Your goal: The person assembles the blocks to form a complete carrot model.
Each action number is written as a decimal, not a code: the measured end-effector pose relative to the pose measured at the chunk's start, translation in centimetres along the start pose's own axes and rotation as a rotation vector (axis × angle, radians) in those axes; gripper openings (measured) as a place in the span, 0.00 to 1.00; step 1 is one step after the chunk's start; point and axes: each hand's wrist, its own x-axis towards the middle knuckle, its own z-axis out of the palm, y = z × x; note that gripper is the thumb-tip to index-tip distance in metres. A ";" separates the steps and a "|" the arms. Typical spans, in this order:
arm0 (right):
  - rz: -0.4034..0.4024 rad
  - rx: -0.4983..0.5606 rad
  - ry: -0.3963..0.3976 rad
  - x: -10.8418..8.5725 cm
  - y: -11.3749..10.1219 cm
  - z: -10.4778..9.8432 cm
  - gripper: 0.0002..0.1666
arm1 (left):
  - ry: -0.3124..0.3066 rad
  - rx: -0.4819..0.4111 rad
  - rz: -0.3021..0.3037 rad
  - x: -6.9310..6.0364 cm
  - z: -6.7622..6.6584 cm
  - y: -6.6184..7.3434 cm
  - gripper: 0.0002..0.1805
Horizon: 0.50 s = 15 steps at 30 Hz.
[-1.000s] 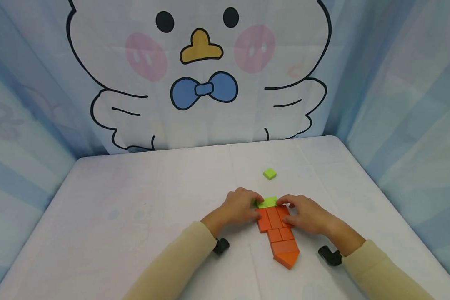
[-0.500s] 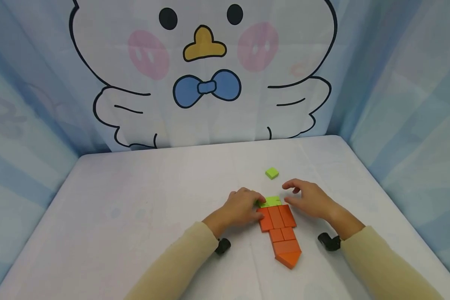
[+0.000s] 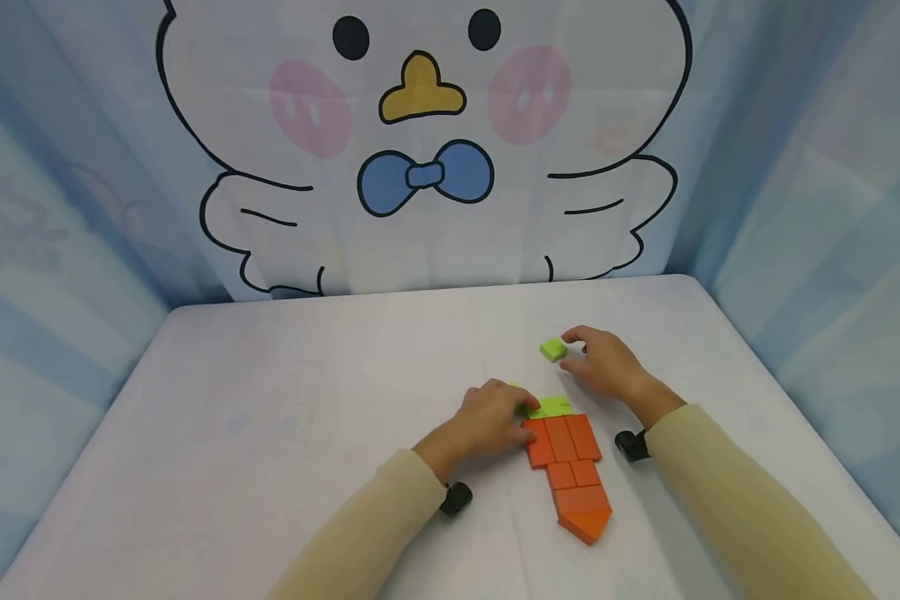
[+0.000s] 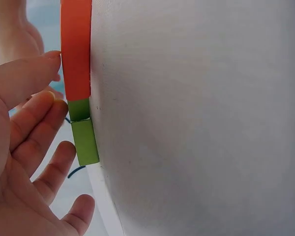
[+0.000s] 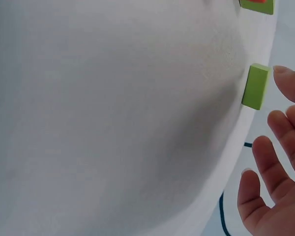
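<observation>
Several flat orange blocks (image 3: pixel 579 500) lie together on the table, narrowing to a pointed near end. Green blocks (image 3: pixel 555 407) line their far edge, partly covered by my left hand (image 3: pixel 491 418). In the left wrist view, its thumb touches the side of an orange block (image 4: pixel 76 49); the loosely bent fingers lie beside the green blocks (image 4: pixel 85 142). Farther back sits a loose green block (image 3: pixel 552 349). My right hand (image 3: pixel 607 367) is at its right side, thumb and fingers spread. The right wrist view shows a small gap between the thumb and this green block (image 5: pixel 255 87).
The white table (image 3: pixel 330 417) extends to both sides. Behind it hangs a curtain (image 3: pixel 435 242) with a cartoon face and blue bow tie. A black wrist camera (image 3: pixel 457 498) sits under the left sleeve, another black camera (image 3: pixel 632 446) under the right.
My right hand has left the right edge of the orange blocks and moved back to the loose green block. My left hand stays at the left edge of the blocks.
</observation>
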 end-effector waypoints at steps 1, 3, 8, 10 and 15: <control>0.013 0.001 0.002 0.2 0.0 0.0 0.29 | 0.001 0.000 -0.001 0.0 0.0 0.0 0.21; 0.050 0.013 0.000 0.5 0.1 0.1 0.29 | 0.000 0.001 -0.005 0.0 0.1 0.1 0.21; 0.096 0.011 -0.005 1.0 -0.2 0.5 0.31 | 0.005 -0.005 -0.016 -0.1 0.3 0.0 0.21; 0.106 0.006 -0.008 1.1 -0.2 0.6 0.31 | 0.007 -0.011 -0.020 -0.1 0.3 -0.1 0.21; 0.132 0.009 -0.009 1.3 -0.4 0.9 0.30 | 0.013 -0.022 -0.022 -0.1 0.4 -0.2 0.21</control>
